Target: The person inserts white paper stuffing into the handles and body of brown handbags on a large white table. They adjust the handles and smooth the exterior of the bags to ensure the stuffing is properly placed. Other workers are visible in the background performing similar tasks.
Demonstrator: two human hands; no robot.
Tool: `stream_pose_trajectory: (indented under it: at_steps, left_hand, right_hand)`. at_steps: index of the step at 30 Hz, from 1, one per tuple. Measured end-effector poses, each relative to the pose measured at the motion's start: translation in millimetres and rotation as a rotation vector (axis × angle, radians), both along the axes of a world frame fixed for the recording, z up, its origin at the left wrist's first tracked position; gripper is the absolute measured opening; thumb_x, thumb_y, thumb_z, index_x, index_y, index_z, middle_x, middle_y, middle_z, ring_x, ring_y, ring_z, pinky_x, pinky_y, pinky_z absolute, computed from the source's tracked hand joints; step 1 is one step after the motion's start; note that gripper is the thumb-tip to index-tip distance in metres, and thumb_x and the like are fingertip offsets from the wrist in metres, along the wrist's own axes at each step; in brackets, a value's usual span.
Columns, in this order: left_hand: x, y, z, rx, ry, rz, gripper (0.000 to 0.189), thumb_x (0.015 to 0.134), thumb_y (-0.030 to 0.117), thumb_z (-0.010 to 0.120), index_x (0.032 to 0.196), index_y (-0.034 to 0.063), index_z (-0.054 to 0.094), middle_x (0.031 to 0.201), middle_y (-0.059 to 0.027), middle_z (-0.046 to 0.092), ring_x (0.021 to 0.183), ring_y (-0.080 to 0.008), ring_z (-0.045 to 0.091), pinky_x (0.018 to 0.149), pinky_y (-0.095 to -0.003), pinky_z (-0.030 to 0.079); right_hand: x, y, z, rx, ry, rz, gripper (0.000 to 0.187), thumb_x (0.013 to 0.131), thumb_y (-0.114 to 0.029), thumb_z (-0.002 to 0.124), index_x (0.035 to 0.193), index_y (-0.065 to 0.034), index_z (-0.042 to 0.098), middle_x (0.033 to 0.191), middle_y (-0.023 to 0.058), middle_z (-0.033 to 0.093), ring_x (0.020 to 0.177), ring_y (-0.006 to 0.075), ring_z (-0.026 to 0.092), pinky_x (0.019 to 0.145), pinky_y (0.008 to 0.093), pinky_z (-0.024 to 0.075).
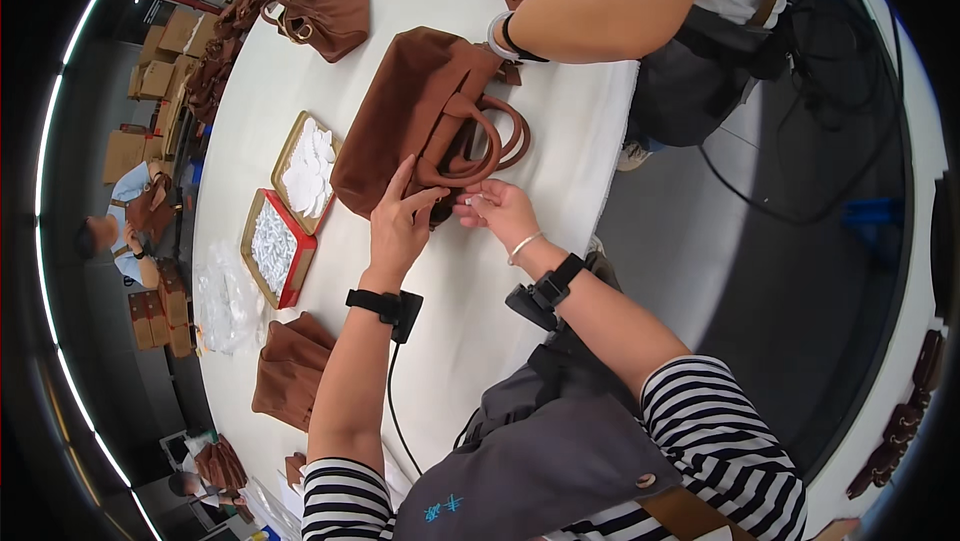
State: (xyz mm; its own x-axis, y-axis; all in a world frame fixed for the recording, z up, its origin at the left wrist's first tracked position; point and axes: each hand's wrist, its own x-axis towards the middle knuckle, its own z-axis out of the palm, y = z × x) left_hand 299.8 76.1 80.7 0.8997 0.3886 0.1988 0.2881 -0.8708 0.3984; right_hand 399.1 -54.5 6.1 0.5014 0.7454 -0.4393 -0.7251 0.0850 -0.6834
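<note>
A brown leather handbag (397, 120) lies on its side on the white table (480, 286), its looped handles pointing right. My left hand (401, 229) rests at the bag's lower edge, index finger extended on the leather beside a handle base. Just right of it, my right hand (499, 211) pinches a small white piece (474, 200) between thumb and fingers, close to the handles. What the left thumb and fingertips touch at the bag's dark edge is too small to tell.
Left of the bag stand a box of white paper pieces (309, 166) and a red box of small white parts (274, 248). More brown bags (330, 12) (292, 368) are nearby. A co-worker's forearm (600, 8) reaches in at upper right.
</note>
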Motion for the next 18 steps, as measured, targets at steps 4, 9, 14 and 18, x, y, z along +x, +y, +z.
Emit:
stream_pose_trajectory:
  at_steps: [4, 9, 14, 18]
  left_hand:
    - [-3, -2, -6, 0.047, 0.010, 0.032, 0.023, 0.079, -0.002, 0.070, 0.096, 0.0115, 0.078, 0.143, -0.0188, 0.052, 0.122, -0.0383, 0.058, 0.098, -0.0425, 0.051]
    - [-3, -17, -4, 0.259, 0.006, 0.034, 0.033, 0.076, -0.002, 0.071, 0.107, 0.0113, 0.069, 0.148, -0.0183, 0.045, 0.133, -0.0454, 0.045, 0.107, -0.0488, 0.043]
    - [-10, -21, -23, 0.208, 0.036, 0.182, 0.043, 0.076, -0.010, 0.062, 0.114, 0.0110, 0.060, 0.148, -0.0176, 0.047, 0.132, -0.0460, 0.046, 0.109, -0.0482, 0.042]
    - [-24, -16, -22, 0.152, 0.004, 0.161, 0.043, 0.075, -0.014, 0.057, 0.110, 0.0106, 0.063, 0.145, -0.0172, 0.050, 0.129, -0.0430, 0.050, 0.103, -0.0465, 0.048]
  right_hand:
    - [5, 18, -2, -0.004, -0.090, -0.014, 0.028, 0.097, 0.003, 0.050, 0.124, 0.0072, 0.056, 0.114, 0.0176, 0.067, 0.096, 0.0220, 0.072, 0.075, 0.0272, 0.0623]
    - [3, 30, -12, -0.035, -0.161, -0.053, 0.023, 0.097, 0.002, 0.052, 0.117, 0.0083, 0.061, 0.103, 0.0155, 0.070, 0.086, 0.0228, 0.073, 0.069, 0.0297, 0.0626]
    - [-5, 33, -12, -0.052, -0.168, -0.050, 0.016, 0.096, 0.002, 0.055, 0.107, 0.0101, 0.064, 0.095, 0.0152, 0.072, 0.080, 0.0225, 0.074, 0.066, 0.0306, 0.0620]
    - [-9, 26, -10, -0.024, -0.264, 0.049, 0.023, 0.097, 0.002, 0.052, 0.117, 0.0093, 0.061, 0.103, 0.0145, 0.070, 0.086, 0.0213, 0.073, 0.073, 0.0295, 0.0621]
